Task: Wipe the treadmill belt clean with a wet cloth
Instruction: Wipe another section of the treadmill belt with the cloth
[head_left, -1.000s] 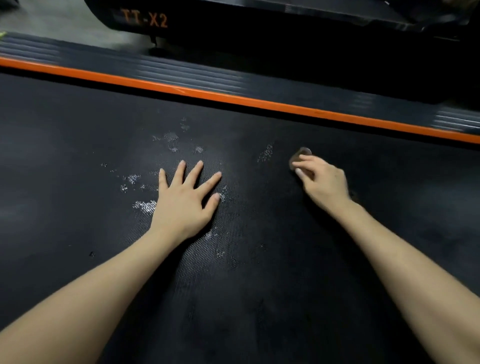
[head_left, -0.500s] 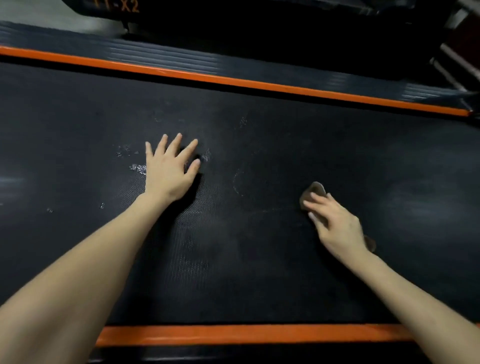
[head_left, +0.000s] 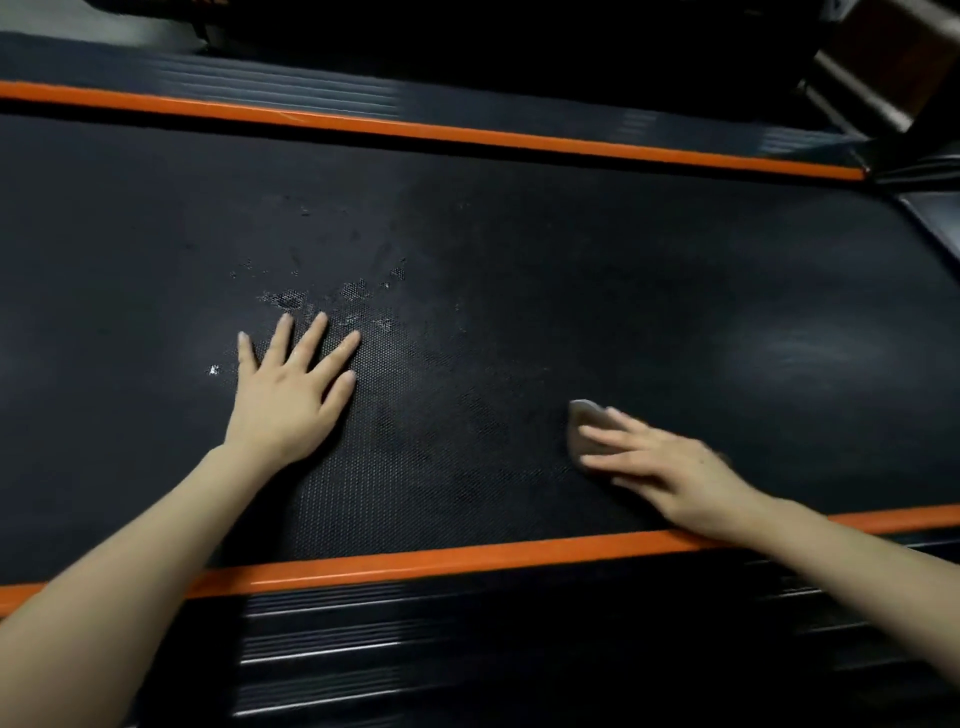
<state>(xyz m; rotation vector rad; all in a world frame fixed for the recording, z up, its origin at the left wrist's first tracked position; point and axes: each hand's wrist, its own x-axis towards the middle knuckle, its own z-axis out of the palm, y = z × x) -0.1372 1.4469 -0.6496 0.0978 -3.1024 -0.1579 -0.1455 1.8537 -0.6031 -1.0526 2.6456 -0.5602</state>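
The treadmill belt (head_left: 519, 312) fills most of the view, a dark textured surface running between a far orange strip (head_left: 467, 136) and a near orange strip (head_left: 415, 561), with a ribbed black side rail (head_left: 467, 649) closest to the person. The left hand (head_left: 288, 400) lies palm-down on the belt left of centre, fingers straight and spread, holding nothing. Just beyond its fingertips a scatter of pale wet specks (head_left: 322, 301) marks the surface. The right hand (head_left: 670, 473) is well apart from the left, low on the right side of the belt, its wrist crossing the near orange strip. Its fingers are stretched out over a small grey cloth (head_left: 584, 421) and press it flat against the belt — not curled round it, as far as the blur allows. Only the cloth's rounded far end shows past the fingertips; the rest is hidden under the hand.
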